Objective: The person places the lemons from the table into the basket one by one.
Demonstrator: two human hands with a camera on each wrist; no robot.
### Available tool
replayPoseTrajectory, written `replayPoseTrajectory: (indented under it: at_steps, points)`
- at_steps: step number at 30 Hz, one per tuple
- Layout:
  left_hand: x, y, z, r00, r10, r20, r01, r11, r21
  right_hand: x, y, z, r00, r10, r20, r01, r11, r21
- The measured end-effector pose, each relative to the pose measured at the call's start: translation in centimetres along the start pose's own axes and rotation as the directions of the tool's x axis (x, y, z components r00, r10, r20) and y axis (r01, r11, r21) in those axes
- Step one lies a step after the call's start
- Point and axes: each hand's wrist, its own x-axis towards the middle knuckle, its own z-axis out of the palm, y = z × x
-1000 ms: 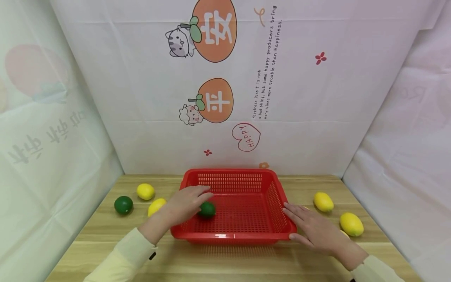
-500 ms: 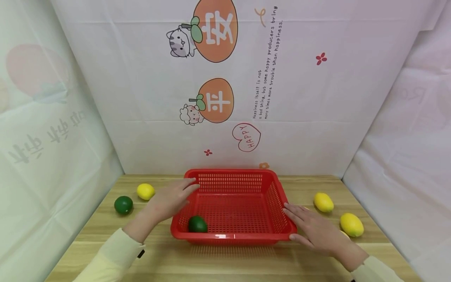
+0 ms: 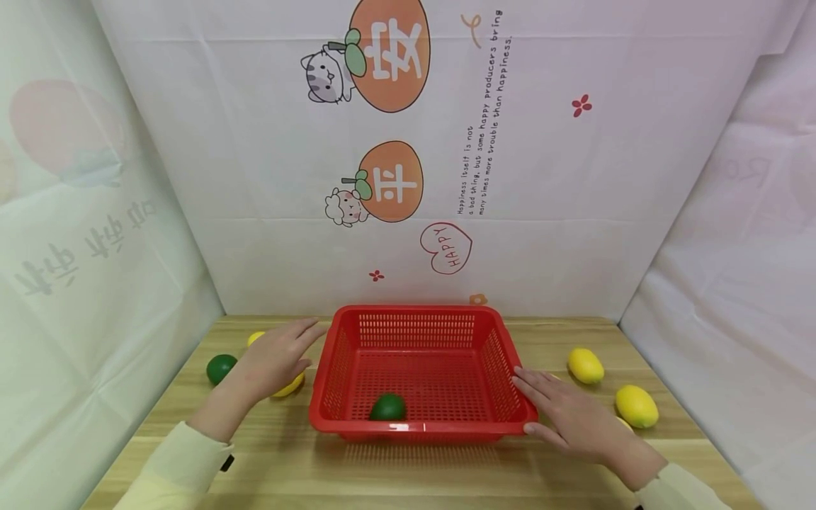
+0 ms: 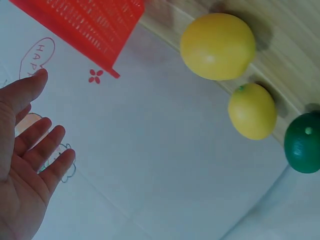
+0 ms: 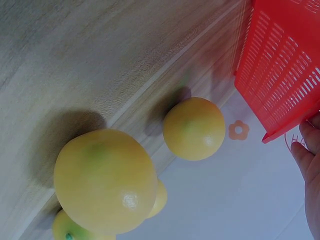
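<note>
A red plastic basket [image 3: 440, 368] stands mid-table in the head view, with a dark green lime [image 3: 388, 407] inside by its front wall. My left hand [image 3: 268, 361] is held just left of the basket with spread fingers and an unoccupied palm. Partly behind it are a lemon [image 3: 290, 386], a second lemon [image 3: 256, 338] and a lime [image 3: 220, 368]. All three fruits show whole or nearly so in the left wrist view. My right hand [image 3: 570, 414] rests with extended fingers against the basket's right rim, its thumb at the front corner.
To the right of the basket lie several lemons, among them one far lemon [image 3: 585, 365] and one nearer lemon [image 3: 636, 406]; others are partly hidden by the right hand. A printed white cloth [image 3: 542, 234] stands behind the wooden table [image 3: 306, 474].
My left hand has let go of the lime in the basket and drawn back leftward over the rim. The lime rolled left, then right along the front wall. My right hand stayed put.
</note>
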Motion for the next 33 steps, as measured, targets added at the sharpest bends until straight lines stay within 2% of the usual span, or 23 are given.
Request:
replayPoseTrajectory:
  at_steps: [12,21,33]
  points:
    - [-2.4,-1.5,1.1,0.995,-0.092,0.046,0.093,0.996,-0.002,0.0,-0.1,-0.1,1.0,0.017,0.014,-0.017,1.0,0.015]
    - [-3.4,-2.1,2.0,0.981,-0.161,0.105,0.161,0.987,0.003,0.1,-0.1,-0.2,1.0,0.014,0.01,-0.014,1.0,0.014]
    - [-4.4,-2.3,4.4,0.956,-0.243,0.166,0.248,0.969,-0.011,0.0,-0.2,-0.3,1.0,0.014,0.005,-0.014,1.0,0.021]
